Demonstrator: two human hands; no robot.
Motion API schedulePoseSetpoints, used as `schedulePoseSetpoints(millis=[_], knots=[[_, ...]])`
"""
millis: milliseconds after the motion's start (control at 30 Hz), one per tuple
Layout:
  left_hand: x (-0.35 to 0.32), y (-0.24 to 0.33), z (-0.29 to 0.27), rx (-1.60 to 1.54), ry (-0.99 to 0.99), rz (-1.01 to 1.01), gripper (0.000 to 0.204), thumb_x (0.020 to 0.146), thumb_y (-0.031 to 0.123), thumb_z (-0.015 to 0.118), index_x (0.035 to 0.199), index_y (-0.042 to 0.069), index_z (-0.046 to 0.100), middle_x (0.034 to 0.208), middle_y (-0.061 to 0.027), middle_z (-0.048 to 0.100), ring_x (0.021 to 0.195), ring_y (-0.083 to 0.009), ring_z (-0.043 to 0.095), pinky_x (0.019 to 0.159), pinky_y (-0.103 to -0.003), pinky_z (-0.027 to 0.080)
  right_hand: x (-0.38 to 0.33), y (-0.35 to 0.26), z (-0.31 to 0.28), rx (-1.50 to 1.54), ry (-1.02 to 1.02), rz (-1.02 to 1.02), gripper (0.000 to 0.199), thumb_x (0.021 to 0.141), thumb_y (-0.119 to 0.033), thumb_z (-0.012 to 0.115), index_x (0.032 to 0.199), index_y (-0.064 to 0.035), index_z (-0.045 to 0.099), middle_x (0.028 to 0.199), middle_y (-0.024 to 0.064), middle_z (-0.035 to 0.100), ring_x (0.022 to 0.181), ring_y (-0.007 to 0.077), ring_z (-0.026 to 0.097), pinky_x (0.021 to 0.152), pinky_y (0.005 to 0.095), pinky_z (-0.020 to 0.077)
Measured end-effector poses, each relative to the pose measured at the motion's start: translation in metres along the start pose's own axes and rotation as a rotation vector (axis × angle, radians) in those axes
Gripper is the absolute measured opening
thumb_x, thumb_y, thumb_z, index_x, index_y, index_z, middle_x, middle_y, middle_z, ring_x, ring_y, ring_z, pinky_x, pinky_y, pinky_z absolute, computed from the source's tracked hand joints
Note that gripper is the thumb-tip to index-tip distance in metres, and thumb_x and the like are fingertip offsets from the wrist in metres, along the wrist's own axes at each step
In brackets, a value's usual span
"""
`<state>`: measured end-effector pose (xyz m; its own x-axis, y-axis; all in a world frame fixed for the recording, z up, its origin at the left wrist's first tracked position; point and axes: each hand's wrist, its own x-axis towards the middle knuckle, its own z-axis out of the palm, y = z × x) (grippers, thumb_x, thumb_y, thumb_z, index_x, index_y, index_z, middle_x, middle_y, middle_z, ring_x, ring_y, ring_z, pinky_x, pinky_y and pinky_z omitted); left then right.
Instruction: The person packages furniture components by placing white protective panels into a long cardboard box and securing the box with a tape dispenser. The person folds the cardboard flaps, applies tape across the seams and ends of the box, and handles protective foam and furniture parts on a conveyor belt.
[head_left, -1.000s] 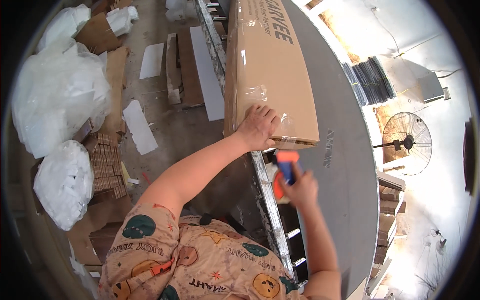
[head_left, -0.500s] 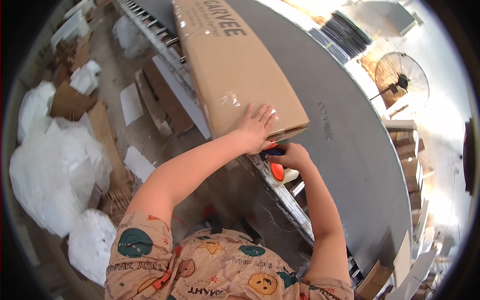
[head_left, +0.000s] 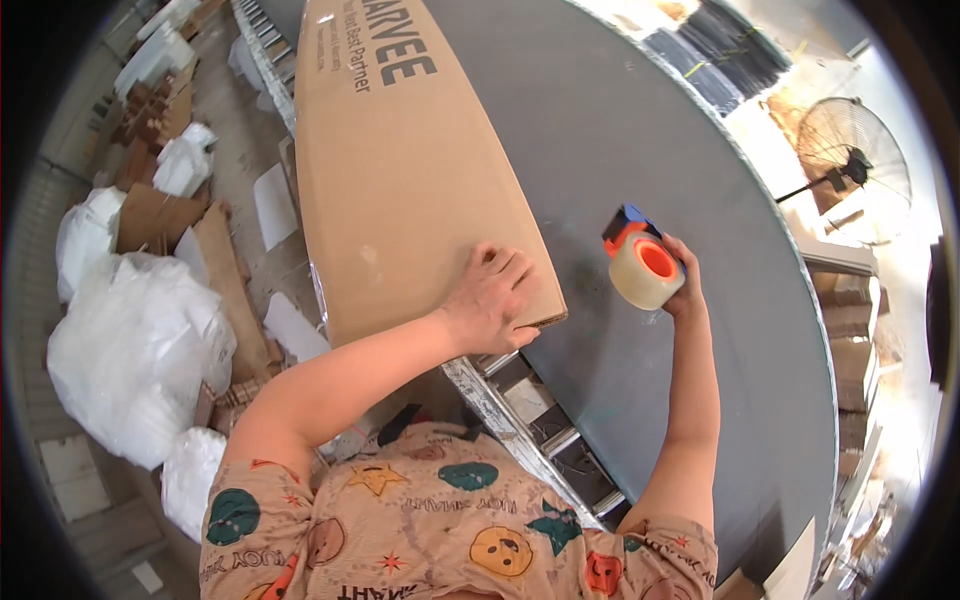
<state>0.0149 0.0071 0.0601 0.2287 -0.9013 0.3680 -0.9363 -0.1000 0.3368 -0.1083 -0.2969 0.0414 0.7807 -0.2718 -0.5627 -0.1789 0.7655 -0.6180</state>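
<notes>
1. Closest to me, the left hand [head_left: 490,300] rests on the near end of a long brown cardboard carton [head_left: 400,190], fingers half curled on the upper face, beside the end edge. I can't tell whether it pinches the board or merely presses.
2. The right hand [head_left: 685,280] is closed round a blue-and-orange tape dispenser [head_left: 640,225] loaded with a roll of clear tape [head_left: 640,285], held up to the right of the carton, apart from it.
3. As for progress, the carton's upper face looks flat and closed, and I'd judge the boxing up mostly done. The near end is turned from view and partly behind the left hand, so whether any seam there lacks tape is hard to say.
4. Under the carton's near end runs a scuffed metal rail [head_left: 475,395] with rollers [head_left: 562,440]; beside them spreads a wide grey belt [head_left: 700,180]. Only the left hand stands in the way at that end.
5. Farther off, left, bulging clear bags of white scrap [head_left: 145,350] crowd the floor; right, there are cardboard stacks [head_left: 845,330] and a black fan [head_left: 855,165].
</notes>
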Motion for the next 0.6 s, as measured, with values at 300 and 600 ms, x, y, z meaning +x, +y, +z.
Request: schedulePoseSetpoints(millis=[300, 600], knots=[[0.0, -0.015, -0.008, -0.055, -0.053, 0.03, 0.055, 0.058, 0.028, 0.08, 0.099, 0.005, 0.053, 0.115, -0.0142, 0.05, 0.114, -0.0303, 0.046, 0.093, -0.048, 0.031, -0.089, 0.071, 0.036, -0.501, -0.19, -0.05, 0.055, 0.079, -0.025, 0.066, 0.123, 0.0067, 0.057, 0.107, 0.0114, 0.066, 0.096, 0.0164, 0.06, 0.088, 0.0285, 0.0471], [0.013, -0.031, 0.009, -0.255, -0.05, 0.164, 0.043, 0.066, 0.017, 0.07, 0.104, 0.005, 0.052, 0.109, -0.0149, 0.054, 0.103, -0.0328, 0.05, 0.093, -0.046, 0.034, -0.119, 0.201, 0.079, -0.198, 0.455, -0.483, 0.039, 0.083, -0.036, 0.059, 0.099, -0.0005, 0.063, 0.083, 0.004, 0.064, 0.073, 0.0128, 0.061, 0.065, 0.0257, 0.0497]])
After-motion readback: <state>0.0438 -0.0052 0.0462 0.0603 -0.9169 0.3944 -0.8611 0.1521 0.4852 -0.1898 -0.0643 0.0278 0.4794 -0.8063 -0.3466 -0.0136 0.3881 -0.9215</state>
